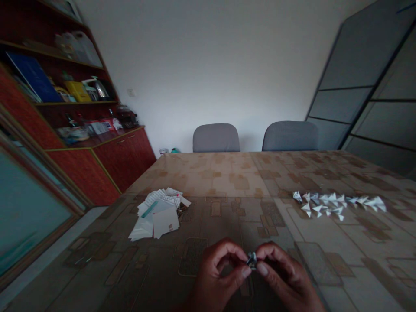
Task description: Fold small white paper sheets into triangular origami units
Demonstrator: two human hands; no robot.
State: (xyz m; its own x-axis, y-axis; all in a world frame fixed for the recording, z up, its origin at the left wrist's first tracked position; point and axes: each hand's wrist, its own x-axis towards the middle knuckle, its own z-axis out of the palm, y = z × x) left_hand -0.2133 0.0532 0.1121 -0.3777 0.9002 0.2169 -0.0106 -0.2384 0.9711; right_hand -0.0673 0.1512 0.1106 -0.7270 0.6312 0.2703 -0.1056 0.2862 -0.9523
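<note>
Between my two hands, over the near part of the table, is a small folded piece of paper [251, 260], grey and white with dark patches. My left hand [221, 271] pinches its left side between thumb and index finger. On its right side, the thumb and index finger of my right hand [284, 273] pinch it too. The fingertips partly cover the piece, so its full shape is hidden. To the left lies a loose pile of paper cards [165, 221], mostly white, one with a teal stripe. Farther right, several small folded paper pieces [331, 200] stand in uneven rows.
The table [227, 173] has a patterned brown cover. Two grey chairs [216, 138] stand beyond its far edge, against a pale wall. A red-brown cabinet [126, 151] with shelves is on the left, and a grey sliding-door wardrobe [347, 73] on the right.
</note>
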